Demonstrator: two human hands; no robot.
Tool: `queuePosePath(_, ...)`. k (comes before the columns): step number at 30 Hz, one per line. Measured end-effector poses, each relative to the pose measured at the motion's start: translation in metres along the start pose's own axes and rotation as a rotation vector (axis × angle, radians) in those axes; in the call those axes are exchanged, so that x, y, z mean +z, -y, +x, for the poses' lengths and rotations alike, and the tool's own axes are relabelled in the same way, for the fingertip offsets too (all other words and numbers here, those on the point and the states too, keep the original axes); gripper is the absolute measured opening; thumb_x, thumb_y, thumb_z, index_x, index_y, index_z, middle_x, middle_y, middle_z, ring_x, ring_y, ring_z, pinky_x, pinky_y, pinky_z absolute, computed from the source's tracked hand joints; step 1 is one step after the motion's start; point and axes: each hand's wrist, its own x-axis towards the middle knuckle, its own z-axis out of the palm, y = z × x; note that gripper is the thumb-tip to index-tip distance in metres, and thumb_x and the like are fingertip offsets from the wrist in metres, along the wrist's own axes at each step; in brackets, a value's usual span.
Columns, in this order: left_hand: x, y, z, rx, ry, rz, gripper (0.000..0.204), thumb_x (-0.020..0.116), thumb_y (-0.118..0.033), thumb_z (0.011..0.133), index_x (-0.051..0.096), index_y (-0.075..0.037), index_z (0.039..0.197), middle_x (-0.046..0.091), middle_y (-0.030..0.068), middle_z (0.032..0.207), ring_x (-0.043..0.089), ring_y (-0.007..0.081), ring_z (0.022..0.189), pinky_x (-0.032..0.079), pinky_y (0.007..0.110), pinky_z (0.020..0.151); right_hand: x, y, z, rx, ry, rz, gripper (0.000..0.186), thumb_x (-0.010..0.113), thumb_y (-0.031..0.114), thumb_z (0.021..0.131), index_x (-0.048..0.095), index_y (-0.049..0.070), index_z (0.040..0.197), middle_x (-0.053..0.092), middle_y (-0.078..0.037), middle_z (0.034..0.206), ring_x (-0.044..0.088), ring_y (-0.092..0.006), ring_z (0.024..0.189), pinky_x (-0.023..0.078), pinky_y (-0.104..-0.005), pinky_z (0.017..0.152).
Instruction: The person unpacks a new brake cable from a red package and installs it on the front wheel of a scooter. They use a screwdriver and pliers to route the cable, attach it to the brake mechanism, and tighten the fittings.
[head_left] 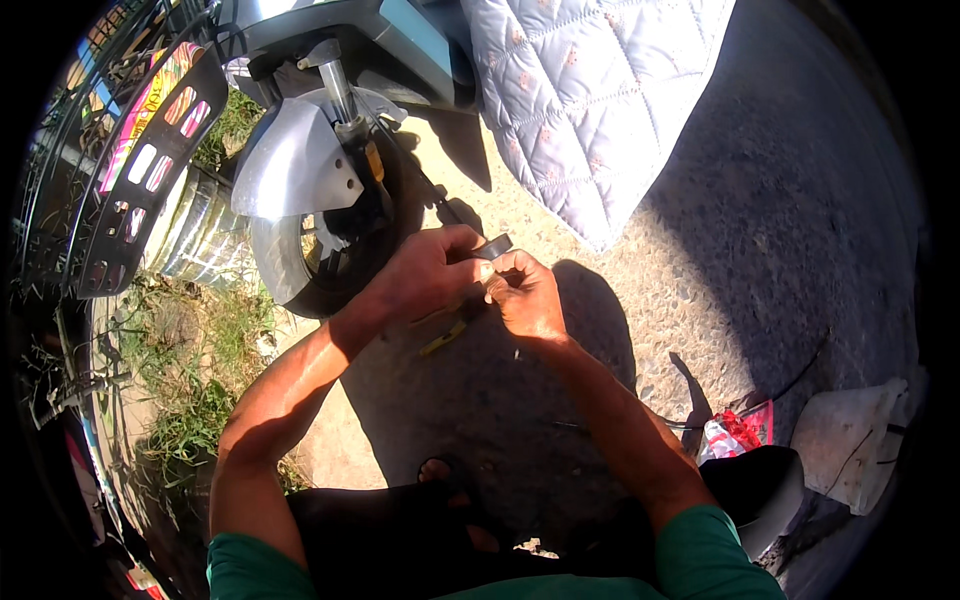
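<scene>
My left hand (pixel 428 272) is closed around a small dark grey ring (pixel 493 247), which looks like a roll of tape. Its thumb and fingertips meet those of my right hand (pixel 528 297), whose fingers are curled in a pinch at the roll's near side. What lies between the right fingertips is too small to make out. Just beyond my left hand stands the front wheel of a scooter, with a silver mudguard (pixel 290 165) and a dark tyre (pixel 345 285). Below the hands, in shadow, a slim yellow tool (pixel 443 339) lies on the ground.
A white quilted cover (pixel 600 100) hangs from the scooter at the top. Left are a black slotted plastic panel (pixel 150 170), wire racks and grass (pixel 195 425). Near the lower right sit a red-and-white packet (pixel 737 433) and a dirty white container (pixel 845 445).
</scene>
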Motion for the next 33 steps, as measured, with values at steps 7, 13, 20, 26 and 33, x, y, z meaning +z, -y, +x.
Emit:
queuePosePath(7,0.011,-0.010,0.023,0.068,-0.236,0.422,0.025,0.070,-0.026,0.086,0.065,-0.001,0.089,0.060,0.0117,0.065,0.060,0.0222,0.060,0.046,0.034,0.059,0.004,-0.009,-0.002,0.004,0.003,0.022,0.005,0.066,-0.001,0.090,0.064,0.002,0.094,0.064,0.000,0.079,0.055,-0.0070,0.066,0.044,-0.0233,0.061)
queuePosePath(13,0.006,0.001,0.031,0.101,-0.185,0.628,0.021,0.070,-0.023,0.083,0.069,-0.006,0.095,0.066,0.0152,0.077,0.064,0.0376,0.076,0.050,0.040,0.066,0.011,-0.002,-0.006,0.162,0.017,0.069,0.009,0.065,0.012,0.094,0.066,0.003,0.093,0.066,0.000,0.080,0.054,-0.0070,0.063,0.044,-0.0232,0.060)
queuePosePath(20,-0.001,0.015,0.023,0.293,-0.251,0.317,0.015,0.067,-0.016,0.086,0.069,-0.002,0.090,0.066,0.0105,0.074,0.064,0.0233,0.067,0.049,0.034,0.063,0.001,0.003,0.000,0.270,0.007,0.056,0.016,0.062,0.019,0.096,0.066,0.004,0.095,0.066,-0.002,0.079,0.052,-0.0080,0.060,0.043,-0.0226,0.058)
queuePosePath(26,-0.024,0.040,0.010,-0.241,-0.129,-0.172,0.030,0.069,-0.029,0.088,0.068,-0.003,0.103,0.065,0.0028,0.081,0.060,0.0114,0.073,0.049,0.029,0.067,-0.001,0.005,0.005,0.319,0.034,0.084,0.014,0.062,0.017,0.096,0.066,0.004,0.099,0.066,-0.004,0.081,0.052,-0.0080,0.059,0.043,-0.0219,0.056)
queuePosePath(33,-0.002,0.077,0.018,-0.034,0.186,-0.595,0.046,0.065,-0.026,0.092,0.050,-0.007,0.131,0.062,0.0030,0.114,0.060,0.0135,0.098,0.048,0.028,0.082,-0.004,0.024,0.002,0.414,0.084,0.117,0.014,0.059,0.017,0.096,0.065,0.005,0.101,0.064,-0.003,0.080,0.051,-0.0075,0.057,0.040,-0.0213,0.051)
